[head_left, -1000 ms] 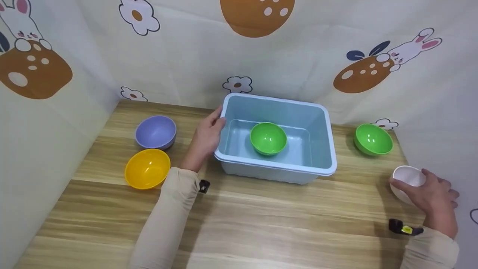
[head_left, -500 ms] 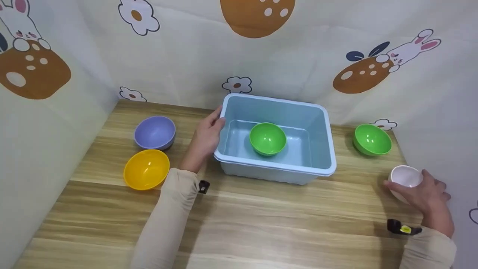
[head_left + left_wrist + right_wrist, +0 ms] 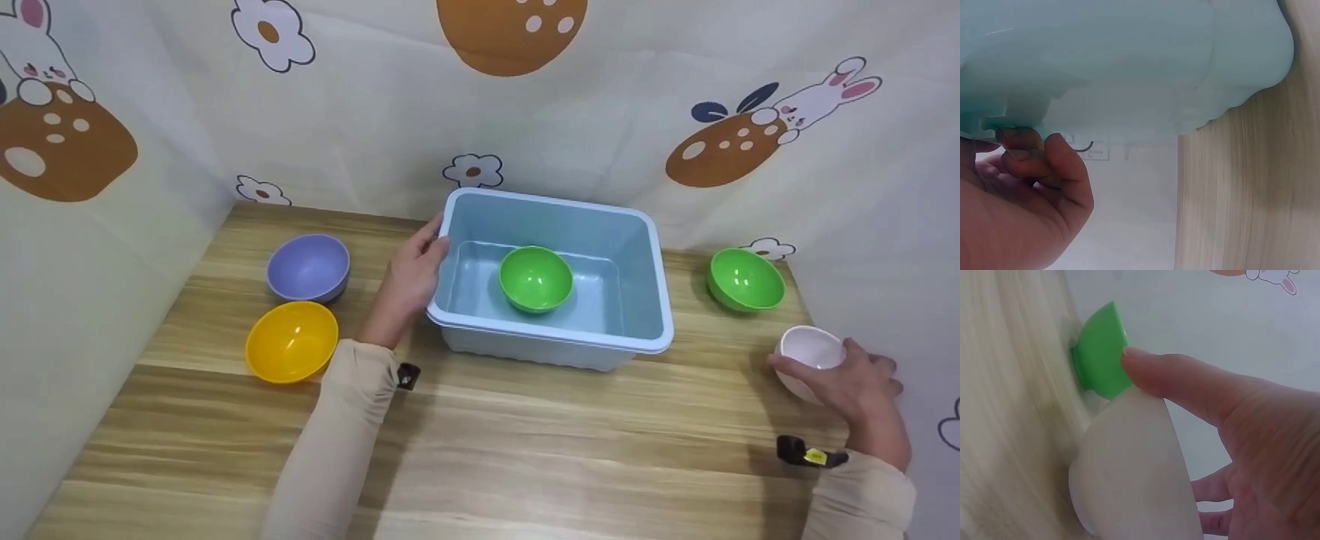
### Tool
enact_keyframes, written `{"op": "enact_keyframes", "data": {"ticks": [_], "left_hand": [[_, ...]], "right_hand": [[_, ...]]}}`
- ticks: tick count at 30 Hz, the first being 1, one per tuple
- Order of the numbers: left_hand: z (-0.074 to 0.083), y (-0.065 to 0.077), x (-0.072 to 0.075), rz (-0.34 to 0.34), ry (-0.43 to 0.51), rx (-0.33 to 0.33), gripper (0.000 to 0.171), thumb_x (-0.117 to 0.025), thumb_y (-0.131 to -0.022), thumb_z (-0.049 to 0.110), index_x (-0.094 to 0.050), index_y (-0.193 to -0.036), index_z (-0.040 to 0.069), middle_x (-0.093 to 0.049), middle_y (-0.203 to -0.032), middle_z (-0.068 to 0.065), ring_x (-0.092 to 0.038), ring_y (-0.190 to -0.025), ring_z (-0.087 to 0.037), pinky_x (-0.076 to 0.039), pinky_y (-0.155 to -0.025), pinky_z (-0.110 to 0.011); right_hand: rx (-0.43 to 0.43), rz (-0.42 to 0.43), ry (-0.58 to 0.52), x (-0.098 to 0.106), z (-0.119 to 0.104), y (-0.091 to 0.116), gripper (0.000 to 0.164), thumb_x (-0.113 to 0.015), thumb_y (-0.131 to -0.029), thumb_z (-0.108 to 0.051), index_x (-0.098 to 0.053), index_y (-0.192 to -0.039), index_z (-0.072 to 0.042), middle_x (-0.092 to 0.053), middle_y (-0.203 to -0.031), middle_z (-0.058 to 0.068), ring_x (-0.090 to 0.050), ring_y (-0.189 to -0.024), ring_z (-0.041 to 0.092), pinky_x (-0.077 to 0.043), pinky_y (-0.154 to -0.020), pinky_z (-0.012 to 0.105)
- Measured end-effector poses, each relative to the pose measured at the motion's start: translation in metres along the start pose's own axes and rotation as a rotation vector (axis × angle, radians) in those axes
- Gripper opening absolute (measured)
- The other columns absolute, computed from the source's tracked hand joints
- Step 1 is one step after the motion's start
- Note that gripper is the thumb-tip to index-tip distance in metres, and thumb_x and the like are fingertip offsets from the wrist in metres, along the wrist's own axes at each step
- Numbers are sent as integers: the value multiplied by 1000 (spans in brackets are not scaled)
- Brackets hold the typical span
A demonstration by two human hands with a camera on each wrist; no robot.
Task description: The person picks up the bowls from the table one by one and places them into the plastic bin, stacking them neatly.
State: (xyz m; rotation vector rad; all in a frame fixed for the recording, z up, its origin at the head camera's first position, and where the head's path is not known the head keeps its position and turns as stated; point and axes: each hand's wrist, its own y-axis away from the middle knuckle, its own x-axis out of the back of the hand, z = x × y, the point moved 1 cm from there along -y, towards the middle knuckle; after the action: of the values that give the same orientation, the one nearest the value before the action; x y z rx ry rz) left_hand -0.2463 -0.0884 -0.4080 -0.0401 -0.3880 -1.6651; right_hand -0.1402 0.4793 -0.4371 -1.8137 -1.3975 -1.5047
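My left hand [image 3: 412, 274] holds the left rim of a light-blue plastic bin [image 3: 547, 337]; in the left wrist view its curled fingers [image 3: 1067, 163] are at the edge of the bin wall [image 3: 1129, 73]. Inside the bin sits a green bowl [image 3: 536, 279], upright. At the right, my right hand [image 3: 859, 382] grips a white bowl [image 3: 810, 349] by its rim, with the thumb [image 3: 1157, 371] on the near side. I cannot tell whether the white bowl [image 3: 1134, 467] touches the table. Just behind it stands a second green bowl [image 3: 745, 280].
Left of the bin, a purple bowl [image 3: 309, 268] and a yellow bowl [image 3: 292, 342] stand close together on the wooden table [image 3: 540, 442]. Patterned cloth walls [image 3: 360, 112] border the table at the back and both sides; the right one is close to my right hand.
My right hand has shifted the white bowl slightly left and toward the back. The left hand keeps its hold on the bin, which stays in place. The head view has drifted a little.
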Motion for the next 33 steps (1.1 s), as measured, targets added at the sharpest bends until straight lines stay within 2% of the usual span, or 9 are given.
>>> {"op": "enact_keyframes", "data": {"ticks": [5, 10, 12, 17, 19, 33], "left_hand": [[1, -1, -1, -1, 4, 8, 53, -40, -110, 40, -27, -161, 37, -26, -170, 9, -31, -155, -17, -30, -126, -47], [1, -1, -2, 5, 4, -6, 54, -40, -110, 39, -27, -162, 35, -27, -170, 9, -30, -155, -17, -30, -126, -46], [0, 0, -2, 12, 19, -15, 53, -41, -110, 38, -28, -161, 34, -30, -169, 6, -35, -152, -18, -33, -125, -46], [0, 1, -2, 27, 28, -34, 53, -43, -109, 36, -32, -161, 31, -34, -167, 2, -41, -147, -19, -37, -122, -46], [0, 1, -2, 24, 16, -30, 53, -42, -109, 37, -31, -161, 31, -33, -168, 3, -39, -149, -18, -35, -123, -47], [2, 1, -2, 25, -17, -18, 54, -41, -110, 38, -28, -162, 32, -30, -169, 6, -34, -154, -18, -31, -126, -47]], "right_hand": [[5, 30, -4, 6, -5, 4, 128, -67, -83, -70, -6, -154, 17, -11, -142, 58, -25, -117, 68, -43, -83, 71], [34, 53, -13, 15, -14, 9, 123, -64, -86, -69, -9, -154, 18, -14, -142, 56, -27, -117, 65, -40, -82, 67], [51, 53, -26, 18, -18, 10, 122, -64, -87, -68, -9, -154, 18, -14, -143, 56, -27, -118, 64, -39, -83, 66], [62, 42, -27, 25, -26, 9, 122, -61, -87, -70, -8, -155, 16, -14, -145, 56, -28, -120, 62, -39, -90, 69], [62, 43, -24, 27, -29, 9, 122, -60, -88, -70, -8, -155, 17, -14, -145, 55, -29, -120, 61, -40, -91, 70], [164, 113, -19, 46, -61, 15, 114, -62, -89, -66, -19, -153, 17, -24, -141, 51, -33, -115, 56, -42, -78, 59]]}}
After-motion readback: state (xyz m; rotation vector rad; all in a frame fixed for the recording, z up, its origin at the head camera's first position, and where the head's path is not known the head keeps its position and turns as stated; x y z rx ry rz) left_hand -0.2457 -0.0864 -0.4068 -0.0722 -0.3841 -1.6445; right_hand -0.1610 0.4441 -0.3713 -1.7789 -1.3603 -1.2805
